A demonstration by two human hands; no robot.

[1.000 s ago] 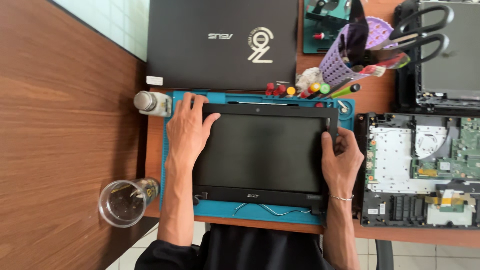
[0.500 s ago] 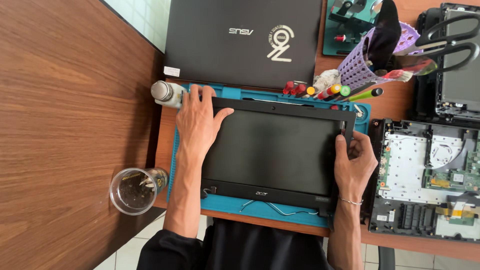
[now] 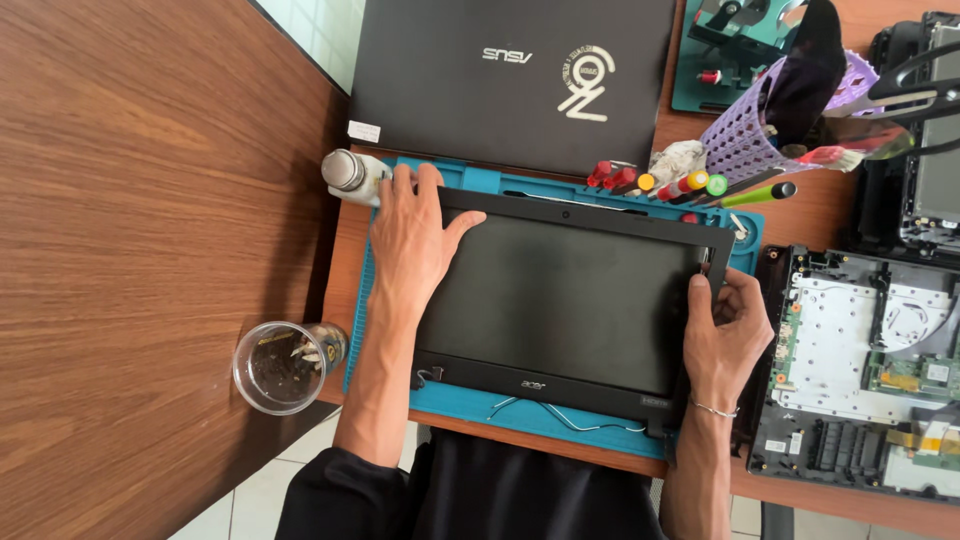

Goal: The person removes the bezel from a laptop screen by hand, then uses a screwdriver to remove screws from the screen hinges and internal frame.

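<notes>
A dark rectangular laptop screen in a black bezel (image 3: pixel 565 295) is laid on a teal mat. A small white rectangular label (image 3: pixel 364 131) is seen at the lower left corner of a closed black laptop lid (image 3: pixel 510 80) behind it.

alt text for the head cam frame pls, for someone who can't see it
A person's left hand lies flat on the top-left corner of a black laptop screen panel while the right hand grips its right edge. The panel lies on a teal mat on a wooden desk. Around it are a closed laptop, a plastic cup and an opened laptop base.
</notes>
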